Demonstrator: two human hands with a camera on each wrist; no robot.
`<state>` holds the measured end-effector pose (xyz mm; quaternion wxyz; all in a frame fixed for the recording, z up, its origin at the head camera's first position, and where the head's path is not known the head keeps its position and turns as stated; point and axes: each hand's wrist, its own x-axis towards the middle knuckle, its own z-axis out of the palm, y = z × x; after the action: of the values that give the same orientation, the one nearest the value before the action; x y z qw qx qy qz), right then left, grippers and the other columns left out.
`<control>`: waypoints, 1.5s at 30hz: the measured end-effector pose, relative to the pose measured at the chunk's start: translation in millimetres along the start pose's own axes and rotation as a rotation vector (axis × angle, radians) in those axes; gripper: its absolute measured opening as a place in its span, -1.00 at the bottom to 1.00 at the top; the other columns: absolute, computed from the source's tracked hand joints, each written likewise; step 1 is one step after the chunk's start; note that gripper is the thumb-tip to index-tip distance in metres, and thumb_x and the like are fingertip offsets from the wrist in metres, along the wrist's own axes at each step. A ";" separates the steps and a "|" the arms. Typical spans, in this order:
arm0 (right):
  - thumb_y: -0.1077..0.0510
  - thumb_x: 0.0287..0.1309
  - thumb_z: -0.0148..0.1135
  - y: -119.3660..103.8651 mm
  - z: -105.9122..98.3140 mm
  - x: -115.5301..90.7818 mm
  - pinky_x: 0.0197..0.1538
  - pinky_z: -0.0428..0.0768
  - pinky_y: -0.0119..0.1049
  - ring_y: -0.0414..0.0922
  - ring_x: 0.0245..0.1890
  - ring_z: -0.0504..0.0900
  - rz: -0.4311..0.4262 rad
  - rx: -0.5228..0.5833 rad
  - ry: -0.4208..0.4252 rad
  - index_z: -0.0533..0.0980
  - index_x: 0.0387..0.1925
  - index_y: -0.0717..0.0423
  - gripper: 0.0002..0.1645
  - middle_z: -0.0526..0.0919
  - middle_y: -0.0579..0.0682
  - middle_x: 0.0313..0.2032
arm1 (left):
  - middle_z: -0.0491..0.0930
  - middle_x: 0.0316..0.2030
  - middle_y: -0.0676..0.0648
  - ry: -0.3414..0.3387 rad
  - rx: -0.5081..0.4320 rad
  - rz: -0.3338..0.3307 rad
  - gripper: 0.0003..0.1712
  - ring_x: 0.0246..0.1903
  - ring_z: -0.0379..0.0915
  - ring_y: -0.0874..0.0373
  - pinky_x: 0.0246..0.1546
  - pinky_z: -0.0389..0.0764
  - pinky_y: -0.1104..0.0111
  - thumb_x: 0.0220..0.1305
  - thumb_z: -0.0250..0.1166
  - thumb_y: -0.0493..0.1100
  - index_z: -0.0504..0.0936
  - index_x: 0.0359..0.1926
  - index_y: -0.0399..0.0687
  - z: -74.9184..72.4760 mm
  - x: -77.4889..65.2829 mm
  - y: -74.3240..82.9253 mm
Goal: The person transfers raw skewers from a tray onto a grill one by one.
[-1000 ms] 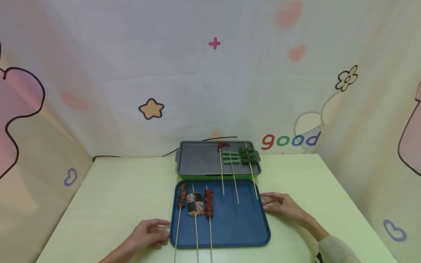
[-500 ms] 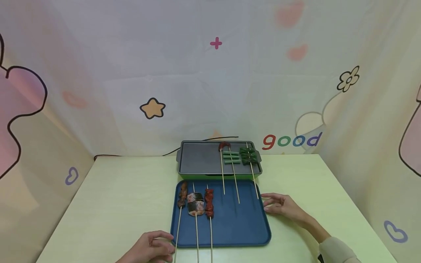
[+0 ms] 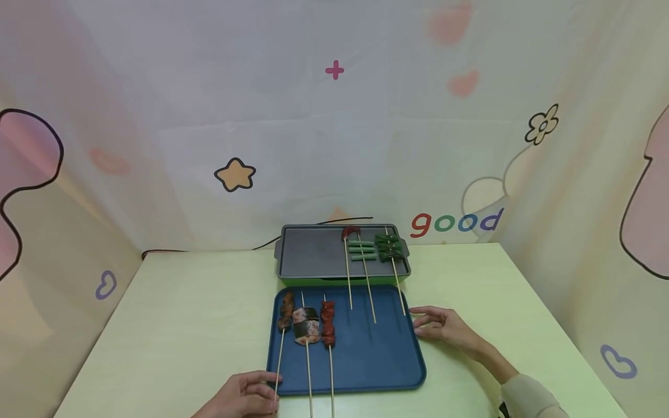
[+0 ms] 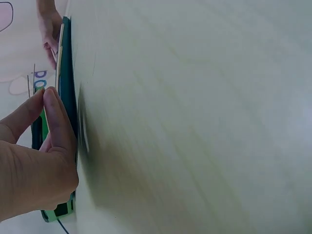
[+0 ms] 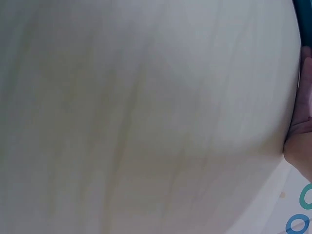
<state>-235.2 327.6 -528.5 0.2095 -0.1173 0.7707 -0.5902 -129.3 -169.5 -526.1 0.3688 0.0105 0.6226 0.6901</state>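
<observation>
In the head view my left hand [image 3: 241, 395] is at the near left corner of a blue tray [image 3: 378, 368]. Its thumb and finger pinch the stick of the leftmost skewer, a brown meat skewer [image 3: 285, 313]; the left wrist view shows the fingertips [image 4: 51, 92] meeting. Beside it on the tray lie a skewer of black-and-pale banded slices [image 3: 306, 326] and a red meat skewer [image 3: 328, 325], their sticks reaching over the near edge. At the tray's right edge rests my right hand [image 3: 446, 328], fingers fairly straight and touching the rim, holding nothing.
Behind the tray stands a green grill with a grey plate [image 3: 308, 249]. On its right half lie a curved red skewer [image 3: 351, 232], a green stalk skewer [image 3: 362, 251] and a leafy green skewer [image 3: 389, 248], sticks overhanging the tray. A black cable [image 3: 164, 251] runs along the back.
My left hand has moved from the tray's left edge toward the near corner and now pinches the brown meat skewer's stick. The right hand stays at the rim. The head view has shifted slightly.
</observation>
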 end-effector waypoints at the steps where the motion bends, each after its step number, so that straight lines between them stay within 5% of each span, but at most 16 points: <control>1: 0.25 0.34 0.31 -0.2 0.3 0.1 -0.02 0.70 -0.43 -0.32 -0.14 0.73 -0.001 0.001 -0.001 0.31 0.39 0.46 -0.30 0.73 0.00 -0.09 | 0.76 -0.22 0.04 -0.001 0.001 0.000 -0.38 -0.17 0.71 0.19 -0.05 0.73 0.28 0.41 0.24 -0.19 0.39 0.39 -0.43 -1.3 -0.5 -0.8; 14: 0.26 0.34 0.30 -2.6 -0.6 -0.5 -0.02 0.71 -0.42 -0.32 -0.14 0.74 -0.013 0.012 -0.007 0.29 0.39 0.50 -0.30 0.73 -0.08 -0.12 | 0.76 -0.12 0.01 -0.007 -0.028 0.048 -0.34 -0.10 0.72 0.20 -0.03 0.71 0.35 0.42 0.29 -0.13 0.40 0.41 -0.38 -7.1 -7.0 -8.8; 26: 0.26 0.34 0.30 0.4 -2.3 1.0 -0.02 0.71 -0.42 -0.32 -0.14 0.74 -0.003 0.021 -0.007 0.28 0.39 0.51 -0.29 0.74 -0.08 -0.12 | 0.75 -0.12 0.00 0.072 -0.003 0.028 -0.29 -0.10 0.72 0.20 -0.05 0.71 0.34 0.31 0.39 -0.17 0.42 0.41 -0.34 -13.4 -12.1 -12.6; 32: 0.24 0.33 0.32 0.3 -1.0 0.3 -0.04 0.71 -0.42 -0.33 -0.14 0.74 -0.004 0.007 -0.004 0.29 0.39 0.50 -0.28 0.74 -0.06 -0.11 | 0.74 -0.16 0.00 0.174 -0.054 -0.003 -0.28 -0.10 0.72 0.18 0.01 0.73 0.28 0.28 0.40 -0.27 0.40 0.41 -0.38 -18.6 -11.2 -13.7; 38: 0.24 0.33 0.31 -0.5 -0.2 0.1 -0.05 0.70 -0.43 -0.33 -0.15 0.74 -0.006 -0.011 0.006 0.30 0.39 0.49 -0.29 0.74 -0.01 -0.10 | 0.71 -0.15 0.01 0.229 -0.168 0.058 -0.24 -0.11 0.71 0.22 0.04 0.71 0.30 0.29 0.38 -0.35 0.34 0.47 -0.33 -20.4 -6.5 1.1; 45: 0.22 0.32 0.33 1.2 1.2 0.4 -0.07 0.70 -0.43 -0.33 -0.16 0.73 0.008 -0.022 0.016 0.32 0.39 0.46 -0.29 0.73 -0.03 -0.11 | 0.66 -0.11 0.04 0.268 -0.101 0.155 -0.20 -0.11 0.68 0.29 0.02 0.69 0.42 0.35 0.36 -0.25 0.25 0.53 -0.24 -18.4 10.1 32.4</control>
<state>-234.9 326.7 -530.0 0.2043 -0.1120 0.7792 -0.5819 -161.4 -178.4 -506.7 0.2283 -0.0524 0.6280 0.7421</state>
